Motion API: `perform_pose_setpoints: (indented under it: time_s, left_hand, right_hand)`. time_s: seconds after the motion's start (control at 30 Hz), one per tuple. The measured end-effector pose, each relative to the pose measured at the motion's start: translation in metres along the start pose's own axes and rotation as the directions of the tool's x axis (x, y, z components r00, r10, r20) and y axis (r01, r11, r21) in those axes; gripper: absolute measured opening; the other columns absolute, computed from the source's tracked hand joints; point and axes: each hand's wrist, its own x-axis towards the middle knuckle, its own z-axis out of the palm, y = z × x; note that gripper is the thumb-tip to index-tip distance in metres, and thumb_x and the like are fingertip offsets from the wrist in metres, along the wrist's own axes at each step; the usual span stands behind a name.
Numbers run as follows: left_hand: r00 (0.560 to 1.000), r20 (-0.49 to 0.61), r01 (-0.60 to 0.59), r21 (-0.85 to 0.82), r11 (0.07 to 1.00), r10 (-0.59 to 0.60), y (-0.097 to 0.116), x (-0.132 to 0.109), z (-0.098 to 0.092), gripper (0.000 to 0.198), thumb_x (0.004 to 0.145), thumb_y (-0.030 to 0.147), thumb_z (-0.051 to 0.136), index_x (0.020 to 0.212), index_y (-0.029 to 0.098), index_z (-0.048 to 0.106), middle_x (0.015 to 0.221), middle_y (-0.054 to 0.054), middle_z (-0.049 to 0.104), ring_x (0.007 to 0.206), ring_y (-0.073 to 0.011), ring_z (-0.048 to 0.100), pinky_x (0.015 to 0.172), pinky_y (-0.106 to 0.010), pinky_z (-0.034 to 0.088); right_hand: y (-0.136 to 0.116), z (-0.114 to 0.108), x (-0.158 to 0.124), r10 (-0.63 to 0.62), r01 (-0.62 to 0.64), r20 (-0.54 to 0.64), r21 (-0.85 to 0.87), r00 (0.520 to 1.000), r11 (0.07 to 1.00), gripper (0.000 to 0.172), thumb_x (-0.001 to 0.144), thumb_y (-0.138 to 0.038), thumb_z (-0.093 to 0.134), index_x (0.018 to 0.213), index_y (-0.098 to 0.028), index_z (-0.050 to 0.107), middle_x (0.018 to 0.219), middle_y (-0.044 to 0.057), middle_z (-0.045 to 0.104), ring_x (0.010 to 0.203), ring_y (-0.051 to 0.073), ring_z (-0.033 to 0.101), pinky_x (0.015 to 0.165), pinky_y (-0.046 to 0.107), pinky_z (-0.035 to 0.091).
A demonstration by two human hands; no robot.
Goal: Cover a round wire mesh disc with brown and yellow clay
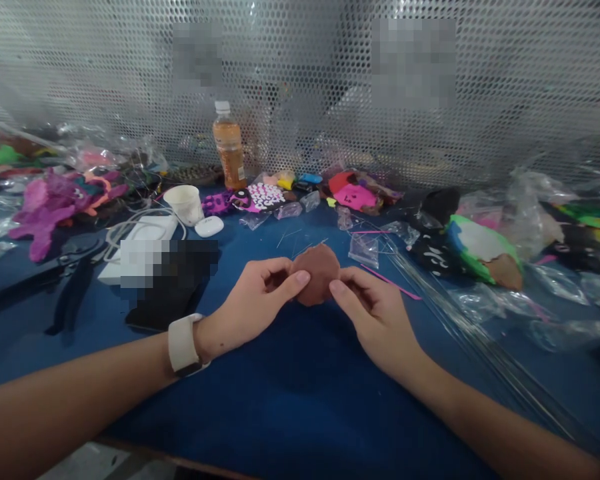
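Nearest the camera, both forearms reach in over the blue worktop [300, 407], the left wrist wearing a white watch [184, 345]. The brown felt disc [316, 273] is held just above the worktop's middle, between the two hands. The left hand [250, 303] takes the disc's left edge, its fingers [293, 283] pinching the felt between thumb and forefinger. The right hand [375, 313] takes the right edge, its fingers [343, 293] likewise pressed onto the felt.

Right of the disc, a thin pink strip [390, 282] lies on the worktop, and beyond it a bundle of thin metal wires [480, 340] runs toward the near right corner. Just behind the disc to the right sits a small clear plastic bag [364, 250].

Behind the disc to the left are a white earbud case [209, 227] and a white paper cup [185, 203]; far left lies a purple felt octopus [50, 203]. Well right of the disc rests a green-and-white felt toy [480, 250]. Farther behind the disc lie a pink felt figure [354, 195] and a bottle of orange drink [229, 145], standing upright before a perforated metal screen [300, 80].
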Motion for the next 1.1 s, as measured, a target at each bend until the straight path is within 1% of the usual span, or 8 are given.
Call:
perform_pose_setpoints:
  time_s: [0.23,0.4,0.53,0.73,0.83,0.93,1.03,1.1]
  left_hand:
    - [0.996,0.082,0.032,-0.094,0.995,-0.024,-0.001,-0.001,0.001,0.029,0.094,0.043,0.078,0.099,0.014,0.078,0.089,-0.003,0.075,0.078,-0.0132,0.064,0.072,-0.024,0.05]
    - [0.998,0.066,-0.012,0.036,0.999,0.01,0.001,-0.003,0.001,0.028,0.097,0.043,0.074,0.1,0.017,0.081,0.09,-0.003,0.078,0.077,-0.0138,0.066,0.069,-0.023,0.05]
    - [0.985,0.033,-0.175,0.25,0.952,0.172,0.006,-0.003,-0.005,0.016,0.099,0.033,0.074,0.101,0.019,0.081,0.094,-0.002,0.078,0.083,-0.0148,0.067,0.073,-0.025,0.052]
    - [0.881,0.139,-0.47,0.368,0.803,0.452,0.01,-0.004,-0.011,0.013,0.1,0.019,0.071,0.111,0.019,0.077,0.109,-0.004,0.077,0.099,-0.0147,0.072,0.088,-0.025,0.056]
    - [0.927,0.069,-0.371,0.291,0.882,0.368,0.009,-0.003,-0.007,0.041,0.091,0.017,0.078,0.131,0.021,0.07,0.13,-0.008,0.071,0.114,-0.0201,0.07,0.096,-0.03,0.057]
    - [0.995,0.042,-0.091,-0.022,0.996,0.092,0.007,-0.002,-0.001,0.049,0.092,0.016,0.073,0.139,0.022,0.065,0.133,-0.01,0.07,0.111,-0.022,0.071,0.089,-0.032,0.06]
    - [0.984,0.142,0.156,-0.417,0.895,-0.105,0.007,-0.003,0.004,0.032,0.099,0.017,0.053,0.125,0.017,0.071,0.113,-0.011,0.074,0.093,-0.0196,0.072,0.079,-0.031,0.059]
    - [0.967,0.21,0.237,-0.534,0.812,-0.144,0.009,-0.004,0.007,0.029,0.104,0.024,0.048,0.111,0.013,0.074,0.102,-0.012,0.073,0.087,-0.0191,0.07,0.078,-0.032,0.058]
  right_hand:
    - [-0.003,-0.001,-0.003,-0.088,0.086,-0.014,-0.086,0.996,0.993,0.017,0.102,-0.036,0.066,0.097,-0.026,0.078,0.089,-0.002,0.079,0.08,0.014,0.072,0.076,0.026,0.055]
    - [-0.003,-0.001,-0.002,-0.121,0.118,-0.012,-0.129,0.993,0.985,0.017,0.103,-0.033,0.064,0.095,-0.026,0.077,0.086,-0.002,0.076,0.077,0.013,0.069,0.074,0.025,0.055]
    - [-0.001,-0.001,-0.002,-0.158,0.159,0.02,-0.134,0.987,0.978,0.013,0.103,-0.031,0.064,0.107,-0.026,0.075,0.094,-0.001,0.076,0.081,0.014,0.07,0.076,0.027,0.057]
    - [0.006,-0.005,0.0,-0.426,0.419,0.038,-0.282,0.904,0.863,0.026,0.097,-0.017,0.072,0.119,-0.03,0.076,0.111,0.002,0.076,0.099,0.017,0.073,0.086,0.03,0.061]
    - [0.006,-0.007,0.002,-0.542,0.505,-0.007,-0.353,0.84,0.787,0.031,0.097,-0.01,0.069,0.116,-0.032,0.079,0.116,0.003,0.074,0.104,0.017,0.072,0.088,0.031,0.062]
    - [0.006,-0.009,0.003,-0.566,0.504,-0.055,-0.39,0.822,0.771,0.034,0.097,-0.008,0.068,0.114,-0.034,0.08,0.122,0.004,0.068,0.103,0.017,0.071,0.088,0.034,0.063]
    - [0.008,-0.01,0.004,-0.544,0.47,-0.096,-0.395,0.833,0.789,0.037,0.097,-0.008,0.069,0.115,-0.038,0.081,0.125,0.004,0.065,0.098,0.016,0.07,0.085,0.036,0.064]
    - [0.011,-0.009,0.004,-0.54,0.467,-0.093,-0.395,0.837,0.791,0.041,0.097,-0.006,0.068,0.116,-0.04,0.08,0.125,0.003,0.066,0.097,0.016,0.07,0.084,0.035,0.065]
